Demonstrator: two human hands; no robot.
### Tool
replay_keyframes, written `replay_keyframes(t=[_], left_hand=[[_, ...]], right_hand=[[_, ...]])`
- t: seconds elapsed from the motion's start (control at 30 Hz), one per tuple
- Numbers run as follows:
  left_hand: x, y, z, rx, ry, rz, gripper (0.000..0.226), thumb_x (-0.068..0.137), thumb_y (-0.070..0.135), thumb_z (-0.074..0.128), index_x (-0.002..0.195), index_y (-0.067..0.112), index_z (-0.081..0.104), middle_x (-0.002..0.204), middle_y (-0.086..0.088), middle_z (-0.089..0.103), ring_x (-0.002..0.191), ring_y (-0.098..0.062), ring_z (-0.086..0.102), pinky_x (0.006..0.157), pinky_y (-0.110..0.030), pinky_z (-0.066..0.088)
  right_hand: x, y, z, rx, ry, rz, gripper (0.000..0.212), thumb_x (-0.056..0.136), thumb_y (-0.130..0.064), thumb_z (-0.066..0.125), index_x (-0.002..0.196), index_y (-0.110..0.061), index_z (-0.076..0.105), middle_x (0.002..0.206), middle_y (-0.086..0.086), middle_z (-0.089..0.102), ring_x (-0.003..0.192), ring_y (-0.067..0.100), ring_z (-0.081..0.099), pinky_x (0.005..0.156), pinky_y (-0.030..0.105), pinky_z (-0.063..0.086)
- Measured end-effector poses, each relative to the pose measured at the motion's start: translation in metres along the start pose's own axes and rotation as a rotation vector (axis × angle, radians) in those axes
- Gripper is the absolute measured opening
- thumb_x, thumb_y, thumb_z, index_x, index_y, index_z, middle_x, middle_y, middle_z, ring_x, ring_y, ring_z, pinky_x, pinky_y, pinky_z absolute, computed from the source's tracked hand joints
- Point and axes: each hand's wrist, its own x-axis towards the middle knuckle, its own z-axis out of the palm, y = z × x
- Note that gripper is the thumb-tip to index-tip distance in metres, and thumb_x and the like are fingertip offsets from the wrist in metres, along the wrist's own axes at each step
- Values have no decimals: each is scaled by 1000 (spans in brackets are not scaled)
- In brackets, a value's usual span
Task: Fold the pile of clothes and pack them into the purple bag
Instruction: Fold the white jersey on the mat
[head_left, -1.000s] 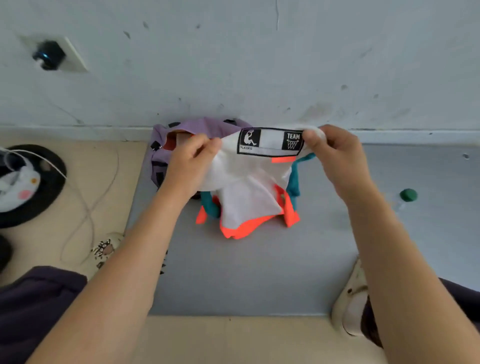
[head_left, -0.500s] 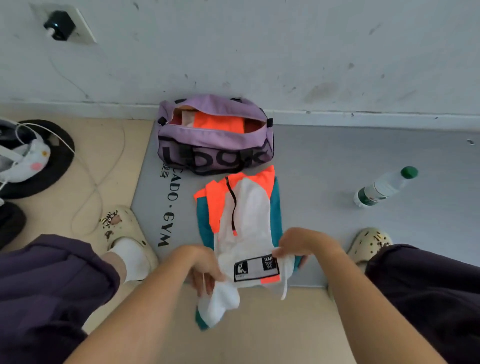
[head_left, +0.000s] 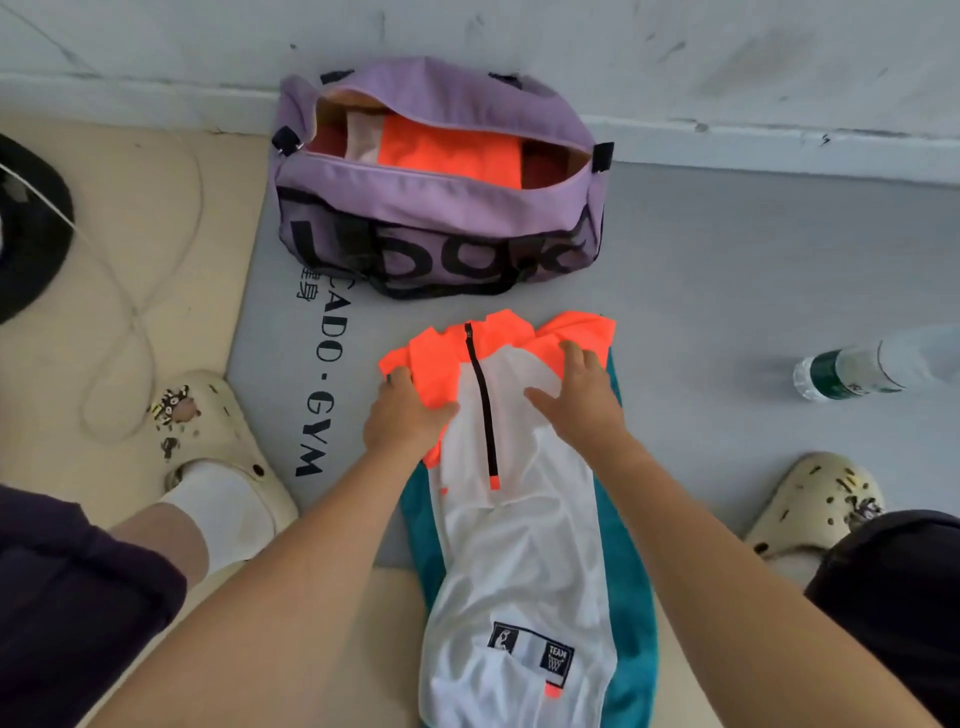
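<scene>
Head view: jacket half-folded on mat, bag partly packed.
We saw the left hand (head_left: 402, 415) and right hand (head_left: 579, 397) pressing flat, fingers spread, on the orange shoulders of the white-teal jacket (head_left: 519, 525), which lay lengthwise just in front of the open purple bag (head_left: 441, 228). An orange folded garment (head_left: 449, 153) sat inside already; we judged this jacket needed more folds before packing.

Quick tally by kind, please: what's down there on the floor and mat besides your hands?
Bags: 1, purple bag, open
Garments: 2, jacket on the mat, orange garment in the bag
Bottles: 1, water bottle
Clogs: 2, left clog, right clog
Total: 6
</scene>
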Motion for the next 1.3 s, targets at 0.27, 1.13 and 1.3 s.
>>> replay_keyframes(t=[0.27, 1.13, 1.3], left_hand=[[16, -24, 9, -350, 86, 79, 42, 94, 29, 57, 60, 17, 36, 57, 2, 41, 62, -24, 43, 52, -27, 29], [36, -4, 11, -401, -188, 108, 36, 85, 40, 71, 81, 5, 63, 70, -5, 45, 64, -15, 41, 56, -27, 32], [33, -8, 5, -557, 19, 161, 44, 87, 32, 70, 66, 0, 49, 61, -3, 33, 52, -10, 29, 43, -21, 22]], right_hand=[[9, 35, 13, 87, 64, 100, 42, 95, -36, 54, 61, -16, 40, 68, 9, 60, 72, 34, 53, 56, 32, 30], [36, 40, -6, 22, -160, 103, 28, 78, -38, 74, 93, -22, 56, 83, -3, 56, 84, 22, 54, 63, 28, 37], [17, 78, -37, 105, 87, 225, 33, 81, -36, 71, 67, -9, 58, 66, 4, 58, 63, 21, 49, 53, 31, 32]])
